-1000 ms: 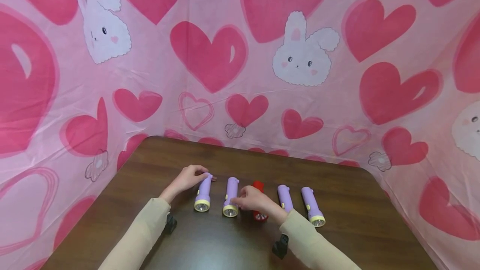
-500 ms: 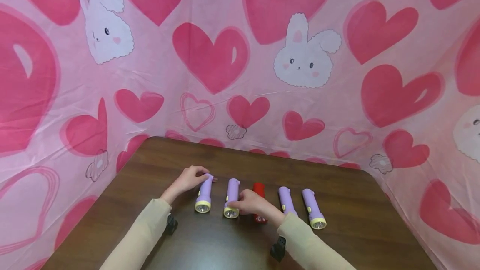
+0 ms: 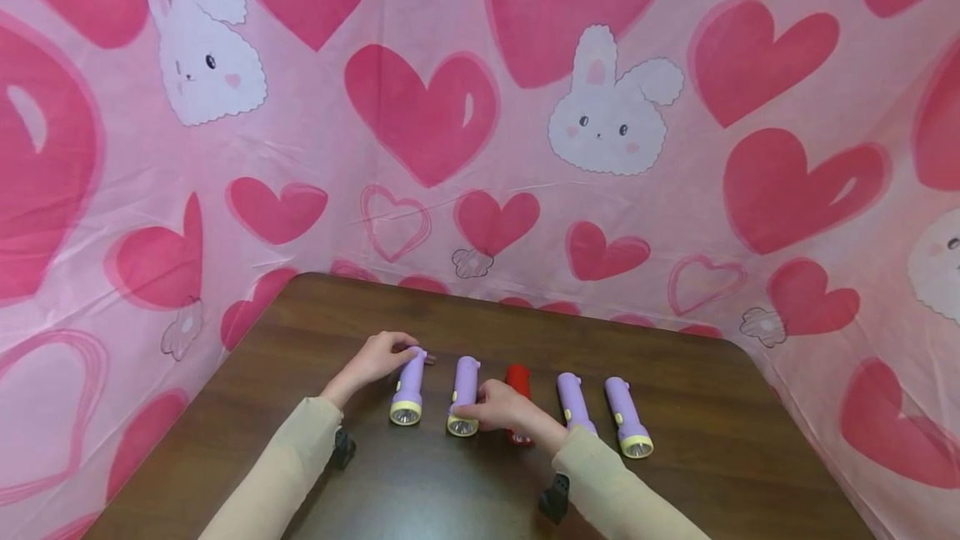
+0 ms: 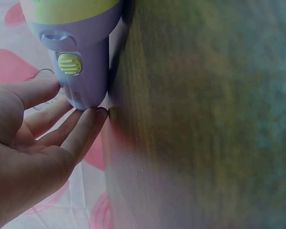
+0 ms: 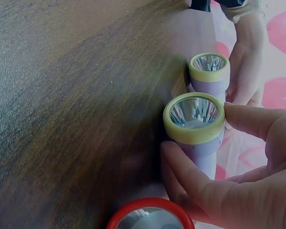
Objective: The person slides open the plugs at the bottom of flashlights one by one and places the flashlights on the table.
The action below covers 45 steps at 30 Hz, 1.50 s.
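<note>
Purple flashlights with yellow rims and one red flashlight [image 3: 518, 377] lie in a row on the table. At the row's left end, my left hand [image 3: 378, 356] holds the tail of the leftmost purple flashlight [image 3: 409, 382]. The left wrist view shows the thumb on that flashlight's side [image 4: 88, 62] and fingertips at its tail end. My right hand [image 3: 504, 406] pinches the lens end of the second purple flashlight [image 3: 466, 382]. In the right wrist view, thumb and fingers flank its yellow rim [image 5: 194, 133]. The right hand partly covers the red flashlight.
Two more purple flashlights, one [image 3: 572, 397] near the right forearm and one [image 3: 627, 415] at the row's right end, lie on the brown wooden table [image 3: 420, 490]. A small brownish piece [image 3: 429, 360] shows behind the leftmost flashlight. A pink heart-print cloth [image 3: 517, 148] hangs behind the table.
My right hand has shifted slightly, its thumb now over the second flashlight's lens end rather than beside it. The left hand stays at the leftmost flashlight. The flashlights keep their places.
</note>
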Each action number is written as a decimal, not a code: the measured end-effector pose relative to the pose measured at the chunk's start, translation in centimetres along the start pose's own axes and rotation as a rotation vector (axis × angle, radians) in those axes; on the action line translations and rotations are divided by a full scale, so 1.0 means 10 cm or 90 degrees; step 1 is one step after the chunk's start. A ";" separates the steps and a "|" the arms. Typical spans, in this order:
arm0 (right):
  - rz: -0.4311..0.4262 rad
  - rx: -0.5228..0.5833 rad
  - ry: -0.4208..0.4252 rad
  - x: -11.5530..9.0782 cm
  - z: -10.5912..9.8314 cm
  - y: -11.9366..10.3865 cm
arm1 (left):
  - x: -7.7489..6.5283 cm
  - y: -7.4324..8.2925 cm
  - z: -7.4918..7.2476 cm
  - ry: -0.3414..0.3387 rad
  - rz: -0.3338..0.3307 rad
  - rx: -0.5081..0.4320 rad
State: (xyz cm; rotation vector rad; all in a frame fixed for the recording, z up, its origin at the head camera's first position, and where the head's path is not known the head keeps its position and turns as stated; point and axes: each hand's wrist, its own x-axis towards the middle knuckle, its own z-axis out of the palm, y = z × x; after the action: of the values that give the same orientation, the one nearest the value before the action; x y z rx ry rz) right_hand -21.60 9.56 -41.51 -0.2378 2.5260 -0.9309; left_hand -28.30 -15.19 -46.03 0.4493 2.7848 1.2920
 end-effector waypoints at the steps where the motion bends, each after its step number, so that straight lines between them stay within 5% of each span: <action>1: 0.001 0.002 -0.001 0.00 0.01 0.00 | 0.00 0.00 0.00 -0.001 -0.003 -0.003; 45: 0.019 0.113 0.017 0.00 0.02 0.02 | -0.02 0.03 0.01 0.005 -0.014 0.001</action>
State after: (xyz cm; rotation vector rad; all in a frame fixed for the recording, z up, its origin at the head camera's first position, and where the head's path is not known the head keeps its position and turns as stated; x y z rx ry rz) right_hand -21.49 9.60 -41.82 -0.1334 2.4456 -1.1453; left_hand -28.06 -14.98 -45.90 0.4146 2.7885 1.2902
